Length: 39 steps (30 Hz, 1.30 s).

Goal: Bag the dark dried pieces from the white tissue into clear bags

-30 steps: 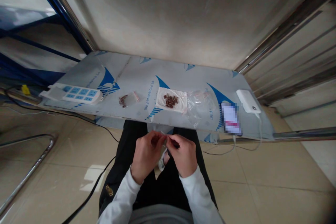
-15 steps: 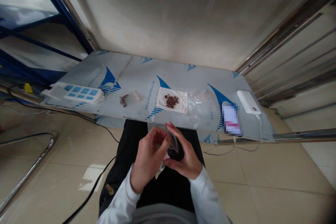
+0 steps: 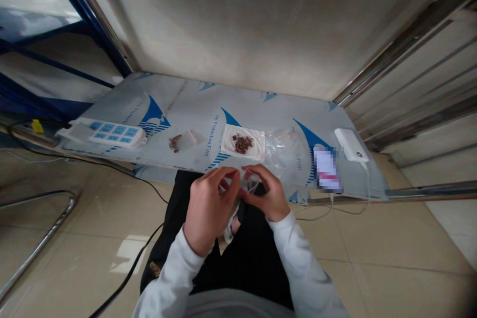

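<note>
Just above my lap, at the table's near edge, a small clear plastic bag (image 3: 252, 182) is between my hands. My left hand (image 3: 210, 203) pinches its left side, thumb against fingertips. With thumb and fingers closed on the other side, my right hand (image 3: 269, 195) grips it too. What the bag contains, if anything, I cannot make out. Beyond my hands lies a white square sheet (image 3: 258, 151) bearing a heap of small brown pieces (image 3: 243, 144). Crumpled clear plastic film (image 3: 285, 145) rests against the sheet's right side.
Another small clear bag (image 3: 186, 142) with brown pieces lies left on the film-covered table (image 3: 179, 104). A white power strip (image 3: 118, 134) is farther left. On the right are a phone (image 3: 327, 171) and a white power bank (image 3: 351, 145) with cables hanging off the edge.
Both hands have moved up and forward, toward the table edge, with the clear bag. My right hand's fingers have curled in from a more spread pose.
</note>
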Available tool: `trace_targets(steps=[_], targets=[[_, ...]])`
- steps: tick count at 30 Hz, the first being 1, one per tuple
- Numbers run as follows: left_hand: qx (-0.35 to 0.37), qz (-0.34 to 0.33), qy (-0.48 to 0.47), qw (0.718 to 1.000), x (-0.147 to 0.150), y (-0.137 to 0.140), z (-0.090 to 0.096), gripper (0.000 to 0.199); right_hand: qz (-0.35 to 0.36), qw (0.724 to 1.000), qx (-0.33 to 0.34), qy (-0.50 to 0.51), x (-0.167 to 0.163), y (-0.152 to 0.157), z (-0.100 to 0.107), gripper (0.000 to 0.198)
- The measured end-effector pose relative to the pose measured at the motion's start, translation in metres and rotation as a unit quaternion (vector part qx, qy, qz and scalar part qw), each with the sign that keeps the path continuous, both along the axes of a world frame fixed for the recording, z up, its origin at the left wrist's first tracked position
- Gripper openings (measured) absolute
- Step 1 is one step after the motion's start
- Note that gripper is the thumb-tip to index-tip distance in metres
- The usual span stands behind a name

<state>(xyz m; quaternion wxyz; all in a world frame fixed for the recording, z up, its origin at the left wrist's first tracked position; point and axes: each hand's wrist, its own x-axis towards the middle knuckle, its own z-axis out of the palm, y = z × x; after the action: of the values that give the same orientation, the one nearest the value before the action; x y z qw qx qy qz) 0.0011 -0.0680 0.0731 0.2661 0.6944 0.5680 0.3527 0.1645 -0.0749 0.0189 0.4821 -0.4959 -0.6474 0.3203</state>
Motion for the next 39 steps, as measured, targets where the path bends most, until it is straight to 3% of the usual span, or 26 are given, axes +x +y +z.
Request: trace_targets(steps=[5,7,10,12,18,24,31,36,39], targets=[[-0.033,0.053,0.027,0.998,-0.026,0.017,-0.023,0.024,-0.032,0.978,0.028,-0.203,0.029,0.074,0.014,0.04],[-0.059,0.06,0.033,0.996,-0.035,0.019,-0.035,0.025,-0.024,0.935,0.01,-0.354,0.039,0.108,0.016,0.039],[-0.088,0.063,0.028,0.994,-0.04,0.018,-0.048,0.025,0.016,0.82,-0.018,-0.571,0.044,0.146,0.014,0.039],[-0.099,0.057,0.02,0.993,-0.039,0.017,-0.053,0.025,0.038,0.768,-0.015,-0.639,0.042,0.162,0.01,0.038],[-0.123,0.05,0.013,0.991,-0.041,0.021,-0.063,0.025,0.085,0.706,0.026,-0.702,0.028,0.175,0.0,0.029],[-0.118,0.045,0.019,0.992,-0.044,0.025,-0.071,0.025,0.095,0.668,0.065,-0.735,0.024,0.172,0.001,0.024],[-0.128,0.044,0.037,0.99,-0.042,0.026,-0.072,0.024,0.098,0.644,0.11,-0.751,0.025,0.174,0.002,0.022],[-0.12,0.034,0.056,0.991,-0.039,0.03,-0.078,0.023,0.114,0.662,0.131,-0.729,0.019,0.178,0.0,0.028],[-0.073,0.073,0.082,0.991,-0.038,0.059,-0.08,0.024,0.121,0.672,0.137,-0.717,0.012,0.176,-0.003,0.031]])
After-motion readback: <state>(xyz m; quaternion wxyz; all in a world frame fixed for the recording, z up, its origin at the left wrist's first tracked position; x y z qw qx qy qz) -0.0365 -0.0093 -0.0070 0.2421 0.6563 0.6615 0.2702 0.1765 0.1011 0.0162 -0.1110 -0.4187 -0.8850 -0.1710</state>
